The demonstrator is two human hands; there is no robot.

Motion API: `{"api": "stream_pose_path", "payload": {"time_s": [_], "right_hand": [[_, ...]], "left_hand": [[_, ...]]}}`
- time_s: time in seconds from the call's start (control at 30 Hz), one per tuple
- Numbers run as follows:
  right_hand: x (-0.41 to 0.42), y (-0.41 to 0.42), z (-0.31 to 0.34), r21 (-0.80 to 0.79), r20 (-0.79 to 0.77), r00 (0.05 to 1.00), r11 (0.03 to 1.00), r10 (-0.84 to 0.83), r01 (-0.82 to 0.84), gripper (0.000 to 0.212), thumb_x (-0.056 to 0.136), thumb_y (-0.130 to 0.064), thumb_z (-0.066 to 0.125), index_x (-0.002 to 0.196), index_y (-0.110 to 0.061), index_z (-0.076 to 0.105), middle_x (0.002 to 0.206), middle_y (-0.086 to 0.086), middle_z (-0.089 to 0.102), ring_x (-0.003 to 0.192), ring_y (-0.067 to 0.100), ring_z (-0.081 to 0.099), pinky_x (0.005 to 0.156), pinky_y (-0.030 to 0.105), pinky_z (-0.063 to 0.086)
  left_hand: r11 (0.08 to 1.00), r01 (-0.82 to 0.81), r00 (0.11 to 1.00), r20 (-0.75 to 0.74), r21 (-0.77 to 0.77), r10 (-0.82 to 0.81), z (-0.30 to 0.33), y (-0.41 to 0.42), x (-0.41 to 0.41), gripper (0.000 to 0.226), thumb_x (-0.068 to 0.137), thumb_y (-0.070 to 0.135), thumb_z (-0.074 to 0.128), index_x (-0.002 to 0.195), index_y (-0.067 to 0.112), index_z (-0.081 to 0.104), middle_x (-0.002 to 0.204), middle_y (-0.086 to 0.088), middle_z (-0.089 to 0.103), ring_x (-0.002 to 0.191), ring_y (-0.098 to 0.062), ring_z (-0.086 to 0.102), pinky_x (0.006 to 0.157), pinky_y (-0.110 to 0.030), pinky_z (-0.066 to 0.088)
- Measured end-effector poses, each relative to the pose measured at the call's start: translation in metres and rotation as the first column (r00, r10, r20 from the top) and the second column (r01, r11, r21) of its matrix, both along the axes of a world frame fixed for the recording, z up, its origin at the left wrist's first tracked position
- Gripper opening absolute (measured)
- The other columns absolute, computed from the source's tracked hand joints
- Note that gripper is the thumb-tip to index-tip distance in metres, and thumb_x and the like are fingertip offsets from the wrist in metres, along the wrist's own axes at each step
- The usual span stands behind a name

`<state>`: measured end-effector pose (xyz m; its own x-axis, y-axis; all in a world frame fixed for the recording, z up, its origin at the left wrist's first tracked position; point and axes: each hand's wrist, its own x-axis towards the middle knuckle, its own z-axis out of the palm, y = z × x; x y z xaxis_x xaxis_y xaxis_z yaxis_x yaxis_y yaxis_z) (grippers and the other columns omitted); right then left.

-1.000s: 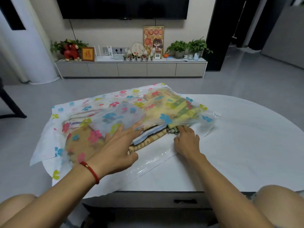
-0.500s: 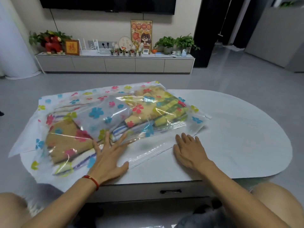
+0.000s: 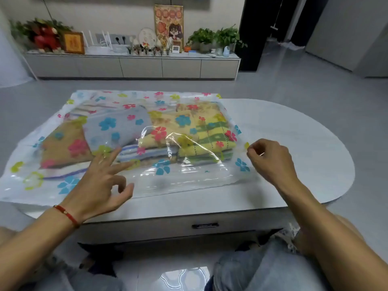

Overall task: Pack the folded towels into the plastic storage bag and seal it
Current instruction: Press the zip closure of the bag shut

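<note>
Broadly, a white oval table (image 3: 294,131) fills the middle of the view, standing on a grey floor (image 3: 294,87) with a low cabinet (image 3: 134,66) along the far wall. On the cabinet stand a framed cartoon picture (image 3: 168,24), potted plants (image 3: 214,37) and a red ornament (image 3: 45,39).

Across the table lies the plastic storage bag (image 3: 189,183), clear with coloured flowers printed on it. Its long axis runs left to right, and its left end hangs past the table's edge. Inside it the folded towels (image 3: 189,131) lie flat, side by side and partly stacked: a brown one at the left, a grey one next, yellow ones toward the right, and striped ones beneath. The bag's near strip holds no towels and lies flat on the table toward the person.

Nearer the camera, the left hand (image 3: 100,181) is spread, its fingers resting on the bag in front of the grey towel; a red cord circles the wrist. At the bag's right end the right hand (image 3: 270,160) has its fingers curled, seemingly pinching the plastic edge.
</note>
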<state>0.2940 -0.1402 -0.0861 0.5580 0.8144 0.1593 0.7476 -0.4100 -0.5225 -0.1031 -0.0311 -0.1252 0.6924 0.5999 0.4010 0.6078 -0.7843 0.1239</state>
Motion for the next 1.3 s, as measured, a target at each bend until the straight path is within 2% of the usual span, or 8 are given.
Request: {"api": "stream_pose_path", "payload": {"time_s": [0.1,0.17,0.27,0.4,0.57,0.73,1.0,1.3], "right_hand": [[0.043,0.028,-0.004,-0.332,-0.078,0.985,0.935,-0.155,0.121,0.033,0.095,-0.034,0.059,0.112,-0.008,0.070,0.104,0.012,0.074,0.090,0.032,0.069,0.084,0.042,0.059],[0.057,0.038,-0.012,-0.433,-0.264,0.949,0.900,-0.173,0.044,0.035,0.093,-0.027,0.063,0.108,0.004,0.068,0.094,0.021,0.073,0.078,0.033,0.068,0.078,0.040,0.059],[0.071,0.040,-0.017,-0.368,-0.468,0.865,0.930,-0.184,-0.001,0.023,0.089,-0.018,0.071,0.091,0.005,0.069,0.077,0.021,0.069,0.066,0.029,0.062,0.058,0.029,0.048],[0.086,0.038,-0.016,-0.315,-0.678,0.713,0.947,-0.181,-0.058,0.017,0.087,-0.017,0.076,0.079,-0.004,0.068,0.066,0.011,0.069,0.060,0.024,0.068,0.054,0.026,0.052],[0.100,0.038,-0.022,-0.293,-0.823,0.530,0.952,-0.204,-0.089,0.019,0.089,-0.015,0.075,0.077,-0.005,0.065,0.052,0.004,0.059,0.054,0.019,0.061,0.050,0.023,0.053],[0.099,0.039,-0.026,-0.354,-0.707,0.694,0.917,-0.136,-0.181,0.007,0.082,-0.011,0.063,0.076,-0.014,0.064,0.068,0.003,0.052,0.057,0.017,0.039,0.049,0.025,0.029],[0.096,0.039,-0.031,-0.300,-0.569,0.822,0.939,-0.036,-0.166,0.019,0.085,-0.013,0.058,0.066,-0.012,0.062,0.070,0.007,0.056,0.068,0.022,0.042,0.054,0.027,0.034],[0.089,0.037,-0.028,-0.281,-0.577,0.817,0.939,-0.001,-0.197,0.036,0.094,-0.028,0.068,0.061,-0.013,0.063,0.066,0.004,0.052,0.058,0.020,0.036,0.052,0.028,0.032]], "left_hand": [[0.987,0.143,0.980,0.129,0.077,-0.152,0.022,-0.026,0.061,0.036,0.086,0.033,0.063,0.057,0.017,0.049,0.109,-0.001,0.073,0.134,-0.030,0.046,0.108,-0.053,0.035],[0.976,0.198,0.974,0.096,0.092,-0.207,0.030,-0.039,0.118,0.026,0.088,0.032,0.062,0.070,0.016,0.052,0.097,-0.002,0.070,0.120,-0.030,0.053,0.104,-0.048,0.039],[0.979,0.181,0.984,-0.020,0.095,-0.180,0.032,-0.048,0.210,0.025,0.089,0.038,0.055,0.093,0.014,0.061,0.093,-0.004,0.066,0.099,-0.028,0.054,0.092,-0.043,0.043],[0.996,0.073,0.981,-0.178,-0.049,-0.081,0.018,-0.048,0.302,0.045,0.091,0.046,0.049,0.125,0.017,0.052,0.116,-0.006,0.061,0.105,-0.031,0.052,0.087,-0.044,0.039],[0.996,-0.029,0.994,-0.109,-0.082,0.020,-0.009,-0.043,0.339,0.040,0.091,0.043,0.054,0.123,0.019,0.052,0.110,-0.004,0.064,0.100,-0.030,0.057,0.080,-0.042,0.042],[0.997,0.030,0.997,-0.067,0.074,-0.026,-0.019,-0.040,0.338,0.024,0.088,0.041,0.059,0.101,0.024,0.071,0.079,0.001,0.068,0.072,-0.022,0.064,0.054,-0.031,0.042],[0.975,0.098,0.994,-0.073,0.200,-0.085,-0.009,-0.042,0.341,0.003,0.077,0.024,0.071,0.078,0.022,0.072,0.062,0.003,0.060,0.054,-0.017,0.057,0.045,-0.027,0.040],[0.984,0.125,0.991,0.031,0.129,-0.130,-0.016,-0.040,0.319,0.023,0.062,0.009,0.082,0.063,0.007,0.060,0.059,-0.010,0.057,0.052,-0.029,0.056,0.045,-0.030,0.040]]}}
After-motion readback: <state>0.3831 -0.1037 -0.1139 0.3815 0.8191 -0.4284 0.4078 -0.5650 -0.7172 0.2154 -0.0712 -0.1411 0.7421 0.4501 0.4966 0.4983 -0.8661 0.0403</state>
